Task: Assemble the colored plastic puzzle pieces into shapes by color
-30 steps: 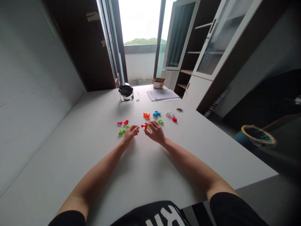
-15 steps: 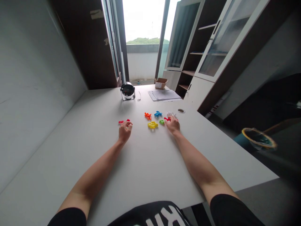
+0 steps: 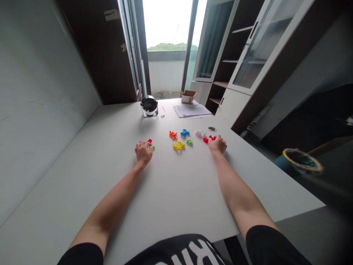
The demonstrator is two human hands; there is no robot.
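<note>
Brightly coloured plastic puzzle pieces lie spread on a white table (image 3: 110, 176). My left hand (image 3: 143, 153) rests with curled fingers over a red piece (image 3: 149, 140) and a green piece (image 3: 153, 147), which it mostly hides. At the right of the group, my right hand (image 3: 217, 144) touches a red piece (image 3: 211, 138) beside another red piece (image 3: 205, 140). Between the hands are a yellow piece (image 3: 179, 145), an orange piece (image 3: 173, 135), a blue piece (image 3: 185, 132), a green piece (image 3: 189, 141) and a white piece (image 3: 200, 133).
Beyond the pieces stand a round black-and-chrome device (image 3: 149, 106), a stack of papers (image 3: 190, 110) and a small cardboard box (image 3: 188, 97). A round grommet (image 3: 212, 129) sits in the tabletop. A wall (image 3: 41, 92) bounds the left side; the table edge lies right.
My right hand has moved right, and a red piece now lies further right beside the other red piece. My left hand has shifted slightly and covers more of the pieces near it.
</note>
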